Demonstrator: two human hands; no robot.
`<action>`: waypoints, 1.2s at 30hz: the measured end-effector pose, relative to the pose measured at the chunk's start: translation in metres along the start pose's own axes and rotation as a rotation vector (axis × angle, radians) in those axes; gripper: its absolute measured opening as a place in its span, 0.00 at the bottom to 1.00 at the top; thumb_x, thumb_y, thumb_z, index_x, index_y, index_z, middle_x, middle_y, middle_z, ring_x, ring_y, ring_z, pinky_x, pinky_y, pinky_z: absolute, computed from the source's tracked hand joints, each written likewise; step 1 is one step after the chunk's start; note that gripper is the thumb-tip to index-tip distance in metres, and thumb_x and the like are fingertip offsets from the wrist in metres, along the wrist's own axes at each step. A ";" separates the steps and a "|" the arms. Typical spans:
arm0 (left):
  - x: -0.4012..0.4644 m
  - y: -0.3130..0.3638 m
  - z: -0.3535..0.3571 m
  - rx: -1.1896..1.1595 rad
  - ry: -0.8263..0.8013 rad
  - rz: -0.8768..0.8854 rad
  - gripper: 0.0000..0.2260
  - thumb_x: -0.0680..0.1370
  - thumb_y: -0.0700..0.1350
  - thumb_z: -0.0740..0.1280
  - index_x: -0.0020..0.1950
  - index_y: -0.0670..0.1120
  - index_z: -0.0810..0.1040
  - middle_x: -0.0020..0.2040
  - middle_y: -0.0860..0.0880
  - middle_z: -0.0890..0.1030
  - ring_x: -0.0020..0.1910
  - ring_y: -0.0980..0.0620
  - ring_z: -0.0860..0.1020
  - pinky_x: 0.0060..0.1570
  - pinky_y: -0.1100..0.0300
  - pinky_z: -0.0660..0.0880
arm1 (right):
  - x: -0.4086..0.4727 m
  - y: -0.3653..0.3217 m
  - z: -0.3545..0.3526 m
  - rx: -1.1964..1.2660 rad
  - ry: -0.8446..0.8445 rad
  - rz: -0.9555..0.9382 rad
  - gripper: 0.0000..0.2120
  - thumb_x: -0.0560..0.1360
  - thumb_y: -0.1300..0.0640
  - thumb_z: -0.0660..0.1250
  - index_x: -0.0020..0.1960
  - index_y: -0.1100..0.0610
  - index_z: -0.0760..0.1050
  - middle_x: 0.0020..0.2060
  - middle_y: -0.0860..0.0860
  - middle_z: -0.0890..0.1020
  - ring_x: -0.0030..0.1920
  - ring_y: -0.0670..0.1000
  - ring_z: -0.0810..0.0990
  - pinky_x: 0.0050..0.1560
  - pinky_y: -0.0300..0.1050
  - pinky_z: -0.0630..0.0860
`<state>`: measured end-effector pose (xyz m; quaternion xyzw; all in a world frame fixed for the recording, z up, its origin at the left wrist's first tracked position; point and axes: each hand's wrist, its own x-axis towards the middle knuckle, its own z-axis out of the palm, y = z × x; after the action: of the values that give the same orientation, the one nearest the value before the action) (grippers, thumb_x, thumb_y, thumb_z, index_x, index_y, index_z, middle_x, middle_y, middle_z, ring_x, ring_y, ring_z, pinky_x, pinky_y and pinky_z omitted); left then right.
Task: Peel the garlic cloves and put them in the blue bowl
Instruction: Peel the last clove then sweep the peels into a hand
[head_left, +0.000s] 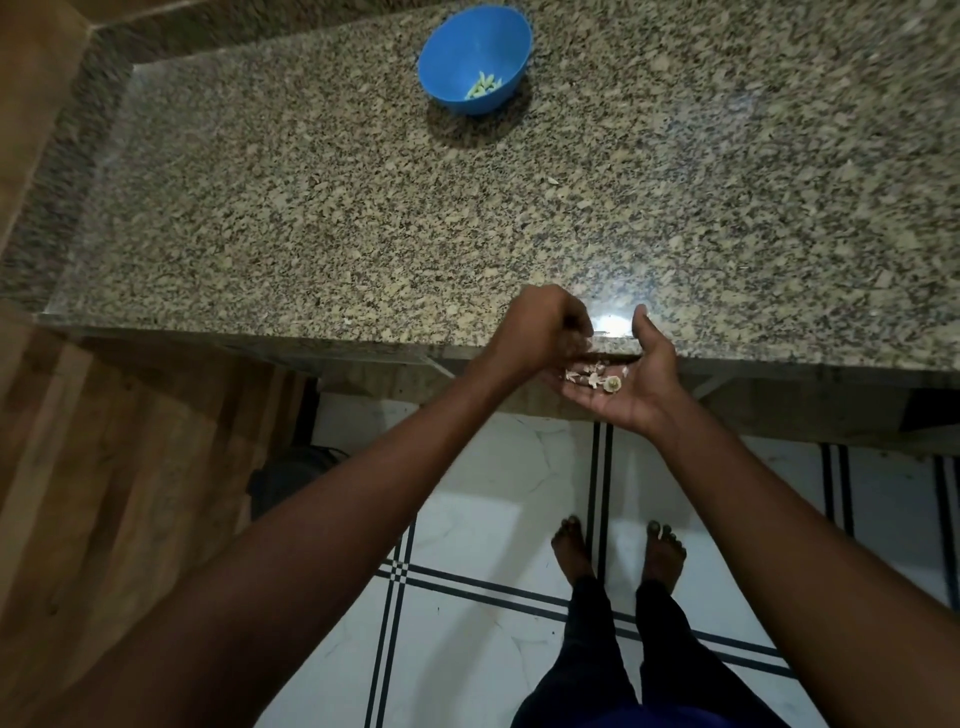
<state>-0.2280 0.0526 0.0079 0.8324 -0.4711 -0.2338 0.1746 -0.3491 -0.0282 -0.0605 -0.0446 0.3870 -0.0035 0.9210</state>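
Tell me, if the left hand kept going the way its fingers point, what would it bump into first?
Probably the right hand: the left hand curls its fingers toward that open palm and the garlic peels on it, though depth is unclear.

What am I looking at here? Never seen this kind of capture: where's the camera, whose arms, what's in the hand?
One picture, from a camera worn on a person's head, looking forward and down; no robot. The arms are that person's own, with their bare feet on the tiled floor below. The right hand lies palm up at the edge of the granite counter, cupping garlic scraps, apparently peels and root ends. The left hand hangs over that palm, fingers curled; whether it pinches anything is blurred. Further back stands the blue bowl with peeled cloves inside.
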 end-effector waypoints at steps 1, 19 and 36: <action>-0.002 -0.005 -0.006 -0.044 0.033 -0.018 0.07 0.75 0.33 0.72 0.50 0.42 0.87 0.46 0.46 0.87 0.40 0.54 0.83 0.46 0.63 0.79 | 0.000 0.000 -0.001 -0.008 0.001 0.008 0.44 0.73 0.31 0.66 0.68 0.70 0.69 0.59 0.73 0.78 0.58 0.74 0.79 0.62 0.72 0.73; -0.057 -0.026 0.033 -0.361 0.404 -0.080 0.19 0.82 0.45 0.59 0.69 0.39 0.77 0.63 0.40 0.81 0.61 0.46 0.81 0.59 0.54 0.78 | 0.004 -0.001 -0.007 -0.054 0.024 0.025 0.46 0.72 0.29 0.65 0.67 0.71 0.67 0.59 0.74 0.78 0.58 0.74 0.80 0.61 0.67 0.76; 0.012 -0.015 0.041 0.091 0.176 0.120 0.22 0.78 0.50 0.56 0.64 0.39 0.78 0.57 0.42 0.76 0.56 0.46 0.71 0.54 0.46 0.73 | 0.005 -0.003 -0.008 -0.040 0.013 -0.033 0.45 0.71 0.26 0.64 0.68 0.65 0.73 0.62 0.65 0.80 0.59 0.67 0.82 0.56 0.66 0.78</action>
<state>-0.2347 0.0471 -0.0364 0.8271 -0.5131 -0.1271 0.1909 -0.3517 -0.0318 -0.0695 -0.0691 0.3924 -0.0112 0.9171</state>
